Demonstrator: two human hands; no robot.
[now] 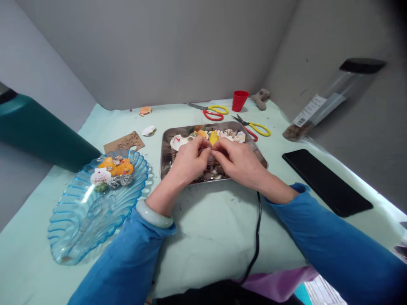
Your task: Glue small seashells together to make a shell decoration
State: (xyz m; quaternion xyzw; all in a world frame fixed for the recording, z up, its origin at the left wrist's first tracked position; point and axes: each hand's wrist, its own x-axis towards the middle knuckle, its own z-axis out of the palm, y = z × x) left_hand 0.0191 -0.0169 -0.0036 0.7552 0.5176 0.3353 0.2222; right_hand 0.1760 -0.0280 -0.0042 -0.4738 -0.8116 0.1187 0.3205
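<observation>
Over a metal tray (pixel 165 146) full of seashells, my left hand (pixel 192 159) and my right hand (pixel 237 161) meet with their fingertips pinched close together. Something small is between the fingers, too tiny and covered to name. White, orange and yellow shells (pixel 213 137) show behind my fingertips at the tray's far side, and darker shells (pixel 212 174) lie below them. My wrists rest near the tray's front edge. A pale bangle (pixel 154 215) circles my left wrist.
Left stands a blue shell-shaped dish (pixel 79 220) with decorated shells, beside a green bottle (pixel 41 131) and brown card (pixel 124 142). Behind are two scissors (pixel 222 110) (pixel 259 128) and a red cup (pixel 240 101). Right are a clear canister (pixel 330 101) and black phone (pixel 326 182). A black cable (pixel 258 228) hangs in front.
</observation>
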